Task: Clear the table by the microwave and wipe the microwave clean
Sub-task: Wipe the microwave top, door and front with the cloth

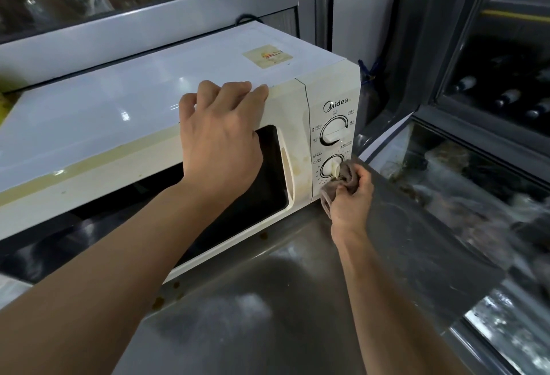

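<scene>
I'm looking down at the microwave (148, 112), a white boxy unit with a glossy, smooth top, sitting across the left and centre on a brushed steel bench (268, 300). A yellowed strip runs along the front edge of its top, and a worn, discoloured sticker (267, 56) sits at about one o'clock from my left hand. The dark glass door window (262, 190) is a rounded rectangle framed in cream plastic.

My left hand (220, 139) lies on the top front edge of the microwave, fingers curled over the corner above the door, palm draped down over the window frame, bracing the unit. At three o'clock from it, the curved door handle (288, 178) shows brownish stains.

Further right is the control panel, with the upper dial (333, 132) round and white, ringed in black. Below it, at six o'clock, the lower dial (330, 167) has a cloth (345, 178) pressed against it, a soft, crumpled, greyish-brown rag. My right hand (351, 199) bunches that cloth, fingers curled round it, at the panel's lower right corner.

On the bench at seven o'clock from my right hand, small brown spots (166, 294) dot the steel near the microwave's base. To the far right, dark grey window frames (431, 76) with reflective glass.
</scene>
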A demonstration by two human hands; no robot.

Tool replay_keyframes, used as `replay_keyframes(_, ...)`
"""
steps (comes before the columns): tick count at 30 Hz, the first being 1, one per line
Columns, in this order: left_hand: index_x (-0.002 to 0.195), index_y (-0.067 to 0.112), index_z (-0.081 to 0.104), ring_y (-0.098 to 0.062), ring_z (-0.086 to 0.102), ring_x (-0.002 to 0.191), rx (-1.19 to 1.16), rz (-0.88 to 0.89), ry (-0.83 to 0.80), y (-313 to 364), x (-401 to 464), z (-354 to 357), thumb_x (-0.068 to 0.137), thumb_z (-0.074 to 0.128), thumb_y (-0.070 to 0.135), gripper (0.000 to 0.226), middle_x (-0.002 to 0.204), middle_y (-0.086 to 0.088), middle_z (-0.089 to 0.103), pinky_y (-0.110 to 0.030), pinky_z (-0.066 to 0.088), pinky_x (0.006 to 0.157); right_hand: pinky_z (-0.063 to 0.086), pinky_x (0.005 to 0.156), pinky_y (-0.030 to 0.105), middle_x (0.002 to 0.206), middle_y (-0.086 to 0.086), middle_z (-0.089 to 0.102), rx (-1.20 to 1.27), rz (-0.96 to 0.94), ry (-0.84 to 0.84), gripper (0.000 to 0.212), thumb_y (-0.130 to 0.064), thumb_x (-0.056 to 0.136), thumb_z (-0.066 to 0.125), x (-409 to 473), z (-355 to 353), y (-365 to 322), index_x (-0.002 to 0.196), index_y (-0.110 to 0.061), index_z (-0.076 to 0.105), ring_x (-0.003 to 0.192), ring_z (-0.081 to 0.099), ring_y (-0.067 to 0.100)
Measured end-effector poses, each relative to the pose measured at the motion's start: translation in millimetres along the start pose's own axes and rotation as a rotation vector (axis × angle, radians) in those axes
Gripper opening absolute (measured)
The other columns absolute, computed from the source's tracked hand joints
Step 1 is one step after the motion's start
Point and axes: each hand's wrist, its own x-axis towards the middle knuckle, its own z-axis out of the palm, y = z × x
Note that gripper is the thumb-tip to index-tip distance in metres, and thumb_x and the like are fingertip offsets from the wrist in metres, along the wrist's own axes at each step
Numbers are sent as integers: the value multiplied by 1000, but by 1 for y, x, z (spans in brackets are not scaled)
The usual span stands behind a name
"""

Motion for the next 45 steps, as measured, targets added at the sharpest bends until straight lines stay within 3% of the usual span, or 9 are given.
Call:
replay_keyframes(7, 121, 14, 62, -38, 54, 99, -9, -3, -21, 0, 0, -2, 67, 42, 2, 58, 118, -8, 65, -46, 38, 85, 33, 48, 22, 74, 8, 52, 270, 375, -53, 63, 22, 80, 22, -26, 12, 16, 107, -30, 46, 50, 44, 21)
replay_keyframes(12, 122, 15, 62, -39, 54, 101, -16, -15, -34, 0, 0, -3, 67, 42, 1, 60, 120, -8, 64, -47, 37, 87, 57, 69, 41, 108, 18, 55, 221, 363, -144, 59, 18, 81, 31, -54, 14, 24, 94, -33, 57, 86, 60, 35)
replay_keyframes(16, 120, 13, 62, -39, 55, 99, -9, -5, -27, 0, -1, -3, 65, 42, 1, 60, 118, -9, 65, -47, 38, 85, 38, 37, 16, 78, 4, 50, 289, 360, -35, 51, 21, 86, 23, -33, 7, 6, 109, -16, 49, 51, 45, 16)
replay_keyframes(20, 119, 13, 64, -38, 55, 97, -25, 0, -11, -1, 0, -2, 64, 42, -1, 60, 116, -9, 66, -47, 39, 84, 38, 42, 21, 77, 8, 52, 318, 343, -23, 58, 19, 87, 28, -32, 16, 19, 118, -27, 47, 51, 47, 14)
replay_keyframes(24, 118, 11, 64, -37, 56, 95, -23, 0, -9, -1, 0, -2, 62, 41, -2, 62, 114, -10, 66, -46, 40, 82, 47, 65, 31, 118, 20, 55, 297, 332, -94, 61, 7, 84, 39, -73, 34, 45, 113, -45, 53, 88, 58, 28)
replay_keyframes(31, 126, 1, 54, -41, 53, 108, -81, 76, -130, -11, -1, -21, 62, 44, -11, 66, 126, -18, 57, -45, 43, 87, 49, 92, 58, 116, 9, 57, 168, 174, -146, 49, -3, 91, 43, -121, 58, 80, 111, -46, 54, 107, 58, 35)
replay_keyframes(36, 117, 5, 60, -40, 52, 110, 48, 0, -135, -57, -33, -50, 63, 48, -10, 58, 125, -16, 59, -52, 41, 89, 52, 52, 29, 115, 10, 49, 97, 146, -106, 45, -6, 87, 38, -106, 59, 70, 119, -34, 53, 72, 55, 23)
replay_keyframes(40, 119, 11, 61, -39, 55, 102, 39, -35, -114, -81, -54, -60, 70, 48, -2, 52, 116, -14, 63, -43, 43, 77, 38, 107, 33, 141, 4, 38, -58, 92, -49, 65, -7, 79, 45, -133, 71, 61, 140, -29, 38, 126, 46, 29)
replay_keyframes(45, 118, 11, 64, -41, 56, 96, -17, -70, -89, -83, -57, -54, 64, 57, -10, 59, 113, -15, 65, -41, 44, 73, 46, 91, 22, 118, 9, 46, 16, 23, -97, 42, -10, 86, 40, -184, 83, 58, 127, -18, 48, 100, 54, 7)
